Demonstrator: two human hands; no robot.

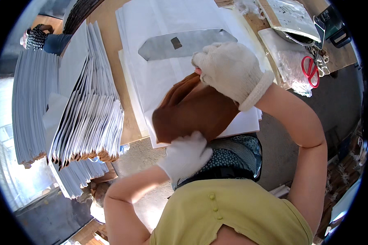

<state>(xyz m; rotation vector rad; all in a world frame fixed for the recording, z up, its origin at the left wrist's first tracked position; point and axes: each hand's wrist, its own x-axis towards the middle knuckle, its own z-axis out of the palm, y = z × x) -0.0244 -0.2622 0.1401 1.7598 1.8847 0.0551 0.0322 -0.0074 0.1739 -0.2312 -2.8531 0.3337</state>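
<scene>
My right hand point(229, 69), in a knitted off-white glove, is closed on the upper edge of a brown paper piece point(192, 110) that is folded and bulges open. My left hand point(188, 157), in a thinner white glove, touches its lower edge; motion blurs those fingers and the paper partly hides them. Beneath lies a stack of large white paper sacks point(139, 90) on the table. The top sack has a long grey six-sided end panel point(159, 47) with a small dark patch on it, partly covered by my right hand.
Tall bundles of folded white paper sacks point(86, 126) stand at the left. Red-handled scissors point(310, 72), a clear plastic bag point(292, 67) and a dark box point(335, 28) are on the table's right. Far left, another person point(41, 38) bends over.
</scene>
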